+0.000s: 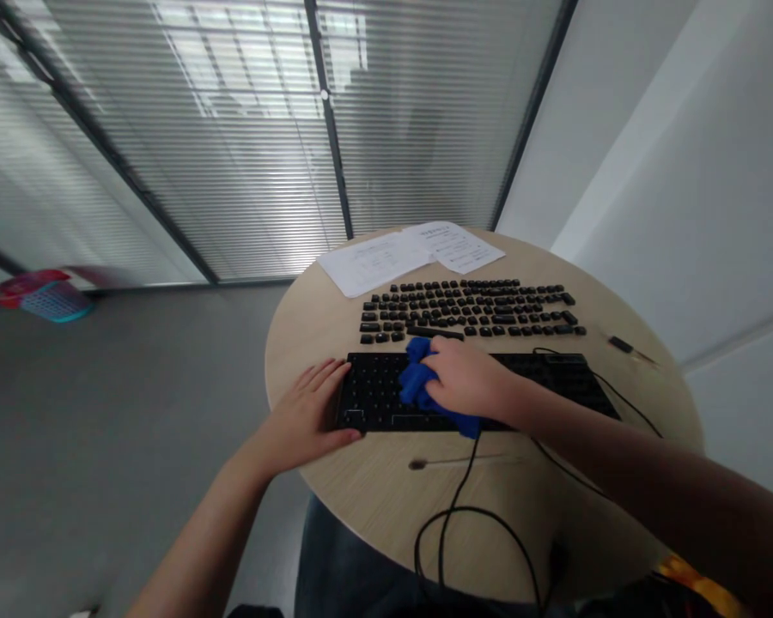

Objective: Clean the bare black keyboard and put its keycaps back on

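Note:
A black keyboard base [377, 390] with its keycaps off lies across the round table. My left hand [309, 416] rests at its left end, fingers stretched along the edge and thumb by the front corner. My right hand [467, 378] is closed around a blue cloth [417, 382], which presses on the base left of its middle. My right forearm hides part of the base's right half. Behind it, the loose black keycaps [467, 309] are laid out in rows, with the long space bar [435, 332] nearest the base.
Printed sheets [386, 260] lie at the table's [348, 468] far side. A small black brush-like tool [622, 345] is at the right. In front of the base are a thin stick with a dark tip [418, 464] and a looped black cable [470, 509]. A basket [55, 299] stands on the floor.

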A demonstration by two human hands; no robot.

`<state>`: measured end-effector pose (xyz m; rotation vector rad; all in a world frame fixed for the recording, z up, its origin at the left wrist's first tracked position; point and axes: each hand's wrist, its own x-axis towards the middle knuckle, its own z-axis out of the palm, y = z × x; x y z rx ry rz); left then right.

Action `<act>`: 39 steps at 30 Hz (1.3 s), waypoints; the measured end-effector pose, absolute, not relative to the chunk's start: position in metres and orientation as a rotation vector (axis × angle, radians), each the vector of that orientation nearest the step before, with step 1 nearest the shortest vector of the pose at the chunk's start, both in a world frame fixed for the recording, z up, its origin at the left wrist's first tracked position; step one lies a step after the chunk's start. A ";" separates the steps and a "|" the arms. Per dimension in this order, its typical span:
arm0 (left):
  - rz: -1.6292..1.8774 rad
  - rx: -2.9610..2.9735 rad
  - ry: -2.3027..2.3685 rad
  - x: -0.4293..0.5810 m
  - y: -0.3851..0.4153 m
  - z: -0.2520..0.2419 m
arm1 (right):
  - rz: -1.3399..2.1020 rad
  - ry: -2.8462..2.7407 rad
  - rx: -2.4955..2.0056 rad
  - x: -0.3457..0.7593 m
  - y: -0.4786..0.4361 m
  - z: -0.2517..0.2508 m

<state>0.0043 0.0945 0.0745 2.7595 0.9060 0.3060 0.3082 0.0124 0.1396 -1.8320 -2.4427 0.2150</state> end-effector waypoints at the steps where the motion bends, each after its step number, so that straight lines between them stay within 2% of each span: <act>1: 0.298 2.755 0.915 0.005 0.093 0.076 | 0.232 -2.437 -1.818 0.319 0.012 0.138; 9: 0.298 2.709 0.933 0.007 0.085 0.074 | 0.209 -2.394 -1.352 0.305 0.038 0.126; 14: 0.314 2.705 0.920 0.006 0.083 0.074 | 0.121 -2.656 -1.298 0.275 0.068 0.124; 20: 0.343 2.669 0.936 0.006 0.081 0.074 | 0.107 -2.777 -1.132 0.290 0.073 0.120; 27: 0.400 2.636 0.911 0.007 0.079 0.071 | 0.165 -2.529 -1.193 0.295 0.066 0.120; 34: 0.372 2.618 0.938 0.008 0.078 0.071 | 0.236 -2.779 -1.248 0.275 0.075 0.123; 39: 0.402 2.609 0.928 0.008 0.078 0.070 | 0.167 -2.827 -1.212 0.268 0.070 0.128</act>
